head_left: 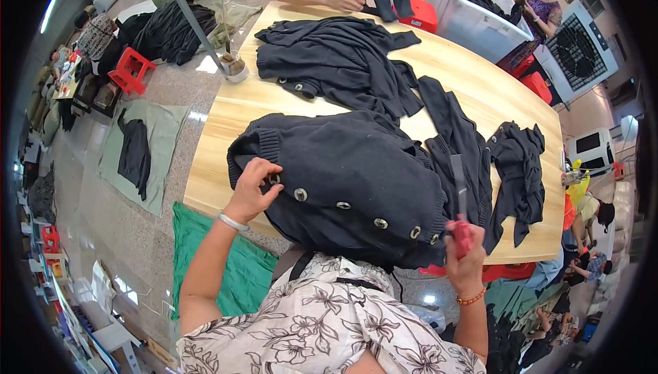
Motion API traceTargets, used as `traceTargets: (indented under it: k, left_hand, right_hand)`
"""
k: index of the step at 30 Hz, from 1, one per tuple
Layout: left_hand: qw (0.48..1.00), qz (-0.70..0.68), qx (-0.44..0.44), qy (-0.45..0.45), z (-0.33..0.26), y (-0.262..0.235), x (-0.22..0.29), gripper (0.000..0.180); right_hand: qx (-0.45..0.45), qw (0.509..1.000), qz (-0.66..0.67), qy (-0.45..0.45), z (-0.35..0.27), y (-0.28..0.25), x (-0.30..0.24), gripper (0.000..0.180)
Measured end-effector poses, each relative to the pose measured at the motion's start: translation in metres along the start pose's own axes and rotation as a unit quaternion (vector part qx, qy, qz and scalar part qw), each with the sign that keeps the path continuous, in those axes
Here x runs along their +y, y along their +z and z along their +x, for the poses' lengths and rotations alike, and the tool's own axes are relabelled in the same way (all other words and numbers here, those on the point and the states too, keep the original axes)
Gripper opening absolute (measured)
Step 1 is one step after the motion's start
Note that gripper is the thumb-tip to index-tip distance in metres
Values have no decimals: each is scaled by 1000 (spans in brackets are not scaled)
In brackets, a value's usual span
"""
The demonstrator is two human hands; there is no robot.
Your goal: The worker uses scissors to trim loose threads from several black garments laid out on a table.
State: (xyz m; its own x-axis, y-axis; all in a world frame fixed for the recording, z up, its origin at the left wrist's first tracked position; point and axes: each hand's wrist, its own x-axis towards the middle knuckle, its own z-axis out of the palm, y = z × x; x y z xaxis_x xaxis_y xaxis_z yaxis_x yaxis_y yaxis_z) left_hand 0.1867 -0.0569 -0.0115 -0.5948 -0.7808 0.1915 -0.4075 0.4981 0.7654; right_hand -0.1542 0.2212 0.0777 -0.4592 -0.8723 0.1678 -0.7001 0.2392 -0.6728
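A dark ribbed-knit cardigan with round pale buttons lies on the pale wooden tabletop, its button row running from left to lower right. The left hand pinches the knit at a button, while the right hand is closed around red-handled scissors, blade pointing up and away. Farther off lie more dark knitted garments.

dark navy cardigan, perhaps black, red-handled scissors
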Motion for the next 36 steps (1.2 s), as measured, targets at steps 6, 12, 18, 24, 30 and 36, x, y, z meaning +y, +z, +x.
traceTargets:
  k: [6, 12, 18, 24, 30, 36]
  left_hand:
    - [999, -46, -13, 23, 10, 1, -15, 23]
    - [978, -205, -42, 1, 14, 4, -36, 8]
    - [992, -109, 34, 53, 7, 6, -55, 21]
    - [983, -98, -48, 146, 7, 16, 13, 57]
    - [977, -68, -124, 158, 18, 38, 9, 24]
    - [985, -46, -58, 155, 14, 39, 21, 15]
  right_hand:
    - [-222, 972, -60, -51, 1, 42, -52, 30]
    - [-319, 940, -110, -43, 16, 95, -106, 28]
    - [-309, 950, -40, -28, 16, 110, -116, 32]
    - [-236, 969, -71, 23, -25, 78, -98, 34]
    - [-290, 944, -140, 68, -31, 72, -92, 27]
    - [-259, 965, -43, 11, -34, 84, -76, 29]
